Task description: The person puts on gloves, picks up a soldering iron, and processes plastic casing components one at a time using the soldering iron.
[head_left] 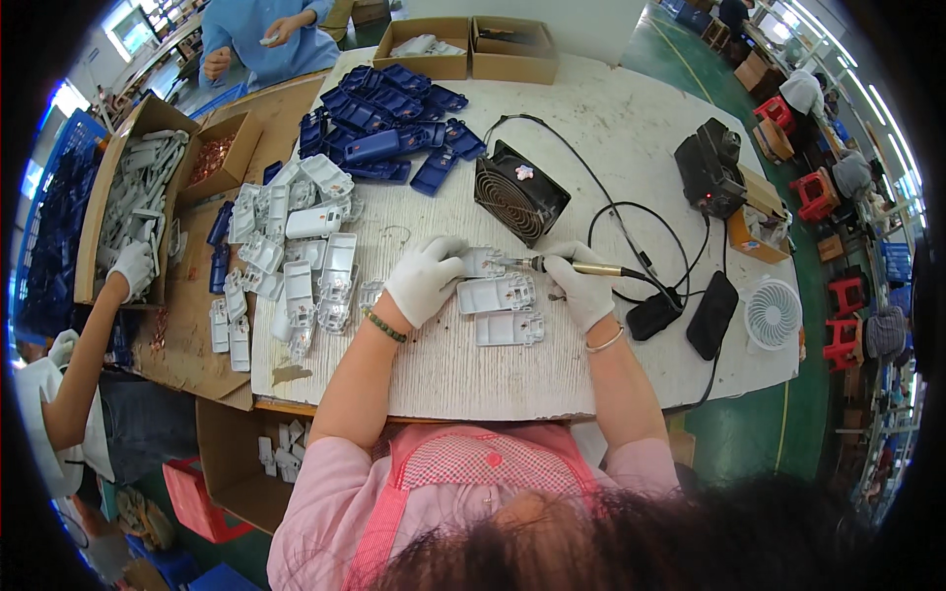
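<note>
In white gloves, both of my hands work at the table's front middle. My right hand (583, 288) grips a soldering iron (597, 268), its tip pointing left over a small white plastic housing (480, 263). Closed at that housing's left edge, my left hand (426, 280) holds it with thumb and fingertips. Just in front lie two more open white housings, one (495, 295) behind the other (508, 329). Small parts sit at their right ends, too fine to make out. A black fan box (522, 192) with a round grille stands beyond my hands.
White housings (313, 222) and dark blue housings (379, 113) are heaped left and back. Black cables (645, 258) run right to a black power unit (709, 167). A small white fan (772, 314) stands at right. At left, a co-worker's gloved hand (134, 266) reaches into a carton (96, 227).
</note>
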